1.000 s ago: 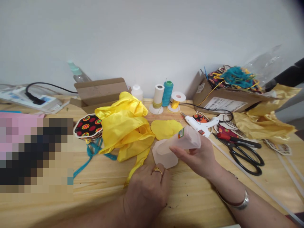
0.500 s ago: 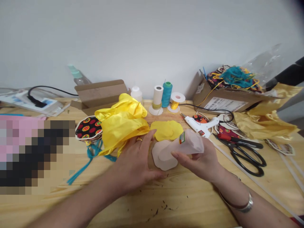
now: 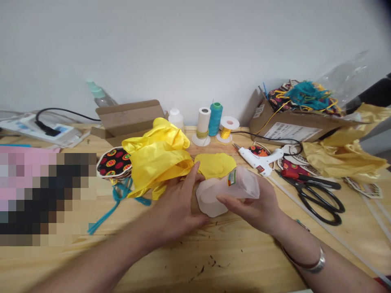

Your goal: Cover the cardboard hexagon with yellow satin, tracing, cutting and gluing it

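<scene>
My right hand [image 3: 259, 203] is wrapped round a translucent white plastic bottle [image 3: 235, 185] with a small coloured label. The bottle is tilted, its base towards the right and its other end over a white scalloped flat piece [image 3: 215, 209] on the table. That end's tip cannot be made out. My left hand [image 3: 174, 207] lies at the left of the white piece, fingers spread, thumb and forefinger at its edges. Just behind the white piece is a yellow scalloped piece [image 3: 214, 162]. Shiny yellow fabric [image 3: 155, 158] lies bunched beyond my left hand.
A white glue gun [image 3: 259, 160] and black-handled scissors [image 3: 320, 201] lie on the right. Thread spools, among them a teal one [image 3: 215, 120], stand by the wall. Cardboard boxes [image 3: 284, 130] are at the back. Patterned pieces [image 3: 114, 162] with teal tassels are at left.
The bottle in my right hand has shifted slightly left and lower over the white piece. My left hand's fingers have moved slightly, staying beside it. The view has shifted a little.
</scene>
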The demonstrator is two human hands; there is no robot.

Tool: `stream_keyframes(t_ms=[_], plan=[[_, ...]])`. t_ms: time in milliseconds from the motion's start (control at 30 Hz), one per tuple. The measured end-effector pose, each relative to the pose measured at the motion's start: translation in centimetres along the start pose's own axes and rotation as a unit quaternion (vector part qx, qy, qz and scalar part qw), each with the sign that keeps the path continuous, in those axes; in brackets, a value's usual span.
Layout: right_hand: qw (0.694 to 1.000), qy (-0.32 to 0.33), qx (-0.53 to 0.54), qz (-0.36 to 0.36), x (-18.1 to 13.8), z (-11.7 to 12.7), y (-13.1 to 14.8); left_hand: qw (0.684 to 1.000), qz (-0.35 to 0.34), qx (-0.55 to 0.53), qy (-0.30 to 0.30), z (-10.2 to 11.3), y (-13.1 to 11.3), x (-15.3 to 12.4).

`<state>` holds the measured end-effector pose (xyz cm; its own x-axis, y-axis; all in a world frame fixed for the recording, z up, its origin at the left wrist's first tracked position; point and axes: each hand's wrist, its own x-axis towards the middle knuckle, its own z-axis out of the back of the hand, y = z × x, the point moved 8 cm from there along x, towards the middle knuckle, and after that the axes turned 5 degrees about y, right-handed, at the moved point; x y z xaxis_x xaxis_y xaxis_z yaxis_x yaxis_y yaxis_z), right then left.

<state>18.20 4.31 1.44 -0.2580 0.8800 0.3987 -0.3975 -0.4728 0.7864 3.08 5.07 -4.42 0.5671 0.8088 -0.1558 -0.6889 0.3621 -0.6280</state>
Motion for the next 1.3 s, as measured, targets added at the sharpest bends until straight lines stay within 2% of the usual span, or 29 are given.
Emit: stream_keyframes(t_ms=[267,733,933,1300], plan=[[1.000,0.013,-0.015,-0.010,-0.24,-0.38,-0.01,1.000,-0.004,-0.006,-0.016,0.23,-0.14,-0.03],[0.999,0.040,-0.011,-0.010,-0.05,-0.88,0.02,1.000,0.004,0.020,-0.002,0.08,-0.23,-0.17],[0.999,0.040,-0.012,-0.001,-0.06,-0.78,0.26,1.000,-0.004,0.023,-0.014,0.10,-0.18,-0.31],[0.999,0.041,-0.028,0.011,-0.13,-0.72,0.54,1.000,0.016,0.016,0.004,-0.10,-0.08,-0.30]])
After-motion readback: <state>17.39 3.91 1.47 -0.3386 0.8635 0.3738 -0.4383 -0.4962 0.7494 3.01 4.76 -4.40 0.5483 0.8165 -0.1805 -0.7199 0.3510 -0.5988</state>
